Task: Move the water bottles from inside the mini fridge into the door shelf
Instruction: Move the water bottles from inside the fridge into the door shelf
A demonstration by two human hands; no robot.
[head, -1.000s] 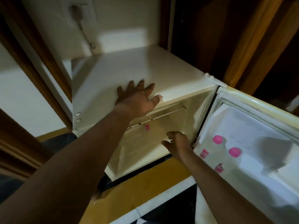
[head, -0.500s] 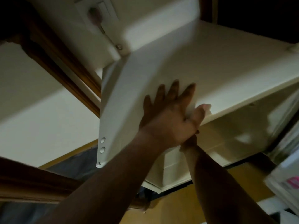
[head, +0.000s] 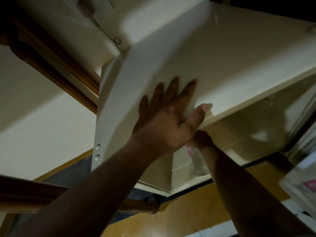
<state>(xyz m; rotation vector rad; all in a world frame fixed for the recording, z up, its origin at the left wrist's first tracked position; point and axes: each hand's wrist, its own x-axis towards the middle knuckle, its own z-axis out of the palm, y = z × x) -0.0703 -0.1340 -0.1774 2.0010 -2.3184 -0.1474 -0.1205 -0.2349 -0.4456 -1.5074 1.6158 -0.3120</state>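
Observation:
The white mini fridge [head: 222,53] fills the upper right, seen from low down, with its door swung out. My left hand [head: 167,117] lies flat on its top with fingers spread and the thumb hooked over the front edge. My right hand [head: 202,138] reaches into the fridge opening just below; its fingers are mostly hidden behind the left hand. A clear water bottle [head: 197,162] with a pink cap hangs from that hand along my wrist. The open door [head: 301,170] shows blurred at the right edge, with a pink bottle label [head: 310,185] on its shelf.
A brown wooden frame [head: 51,62] runs diagonally at upper left, and a wooden rail [head: 25,194] crosses at lower left. Yellow-brown floor [head: 196,211] lies under the fridge. A wall fitting with a cord [head: 95,19] hangs behind the fridge.
My head has dropped lower and closer to the fridge. My right hand went inside the opening, and a water bottle now shows at my wrist. The left hand stayed on the fridge top.

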